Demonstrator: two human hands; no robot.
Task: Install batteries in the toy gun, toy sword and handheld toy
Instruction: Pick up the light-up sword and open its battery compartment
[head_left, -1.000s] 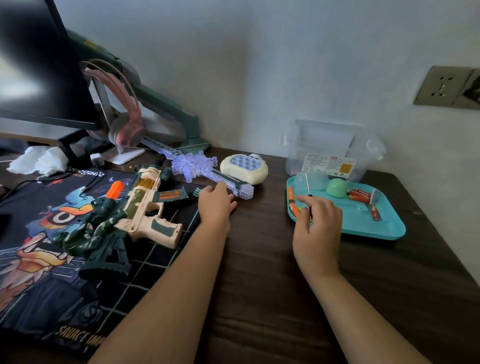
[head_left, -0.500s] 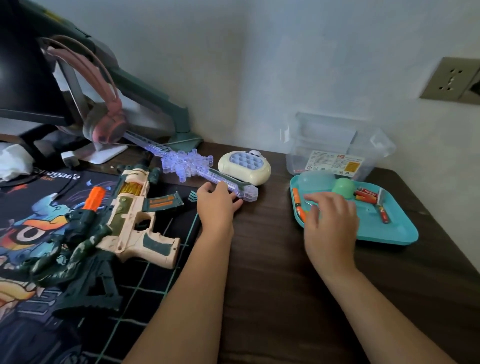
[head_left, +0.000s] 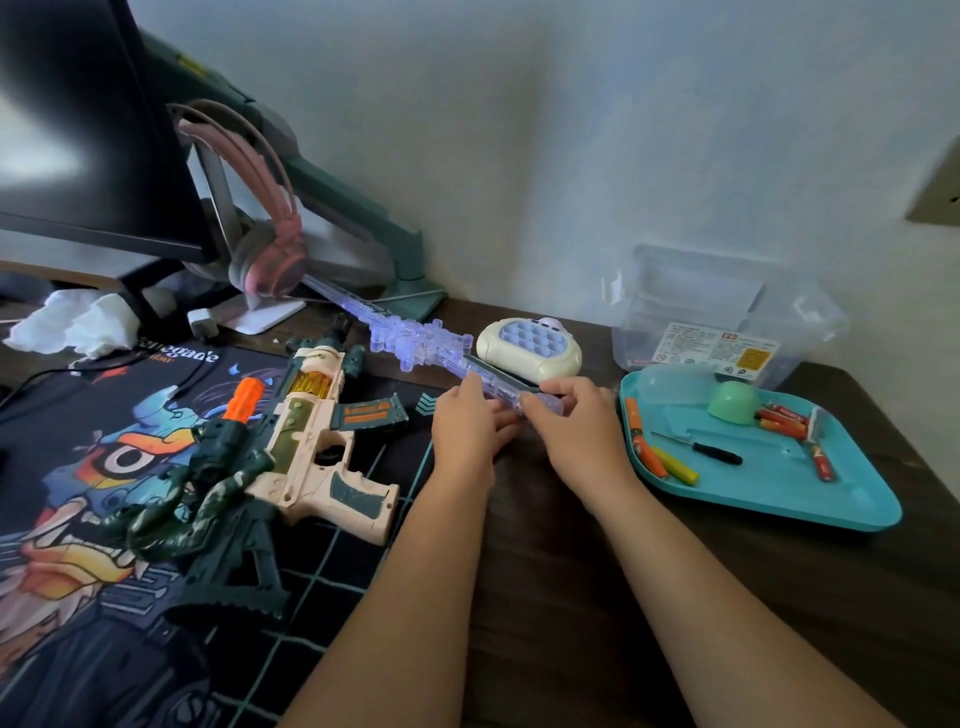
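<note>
Both hands on the handle end of the clear toy sword (head_left: 415, 340): left hand (head_left: 465, 426) grips the handle, right hand (head_left: 576, 431) pinches its tip. Blade runs back-left toward pink headphones (head_left: 265, 244). Cream handheld toy (head_left: 530, 348) sits just behind the handle. Toy gun (head_left: 306, 447) lies on printed mat (head_left: 104, 467), left of the hands. Teal tray (head_left: 779, 499) at right on the tabletop (head_left: 571, 597) holds batteries (head_left: 779, 418), screwdriver (head_left: 701, 451), green dome (head_left: 733, 402). Clear box (head_left: 727, 312) behind the tray.

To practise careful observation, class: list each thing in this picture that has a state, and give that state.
toy sword: held by its handle
left grip: grips sword handle
right grip: pinches handle end
toy gun: lying on mat, untouched
handheld toy: on desk, untouched
screwdriver: lying in tray
batteries: loose in tray
</note>
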